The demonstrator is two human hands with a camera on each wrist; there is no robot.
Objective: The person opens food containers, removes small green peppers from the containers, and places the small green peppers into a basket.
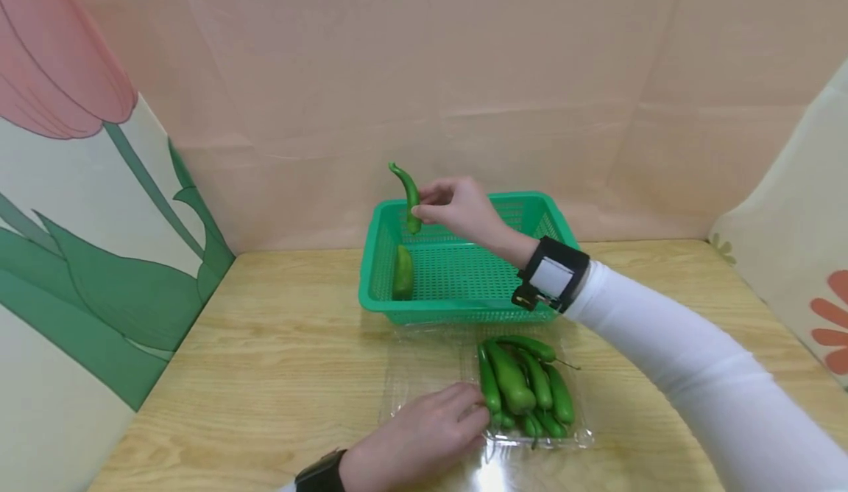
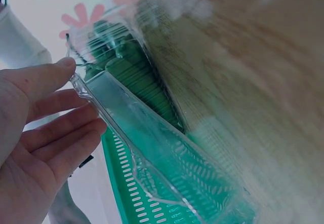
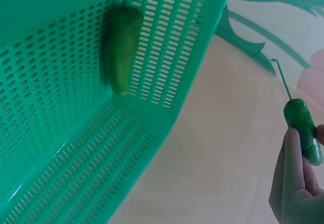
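Observation:
My right hand [image 1: 460, 208] pinches a green chili pepper [image 1: 412, 196] between thumb and fingertips, over the back left of a green plastic basket [image 1: 367, 256]. The right wrist view shows the held pepper's long thin stem pointing up. Another green pepper [image 1: 403, 275] lies against the left end inside the basket. In front of the basket, a clear plastic clamshell box [image 1: 510, 444] bears several green peppers [image 1: 526, 381]. My left hand [image 1: 430, 429] is at the box's near left side; in the left wrist view its thumb and fingers [image 2: 76, 125] grip the clear edge.
The box's clear lid [image 1: 424, 363] lies opened out to the left on the wooden table [image 1: 265, 374]. Behind the basket rises a plain pinkish backdrop [image 1: 318, 109]. Flower-printed panels stand at the left [image 1: 99, 256] and right [image 1: 795, 205].

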